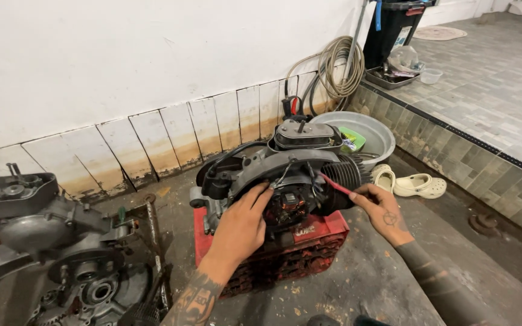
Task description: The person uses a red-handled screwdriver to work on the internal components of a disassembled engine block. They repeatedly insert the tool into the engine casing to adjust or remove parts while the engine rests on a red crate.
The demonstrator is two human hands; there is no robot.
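At far left we see a second grey cast-metal engine case [61,241], opened and lying on the grimy concrete floor [382,271], well apart from the work. At centre, a small dark grey air-cooled engine [285,175] with a finned cylinder sits on a red plastic crate [309,241], just before the tiled foot of the white wall [152,60]. Our left hand [240,226] lies spread and flat on the engine's round exposed coil plate, fingertips at its upper rim, gripping nothing. Our right hand [382,208] is pinched shut on a slim red-handled tool [336,185], whose tip points into the wiring at the plate; whether it touches we cannot tell. We judge the engine heavy, rigid and likely oily: it is best steadied or lifted by the solid casing, never by the thin cooling fins, black cables or copper windings, which look fragile. The tool is light and stiff, held near its end. At right stand a grey metal basin [373,130], a coiled beige hose [339,66] and a pair of cream clogs [409,182].
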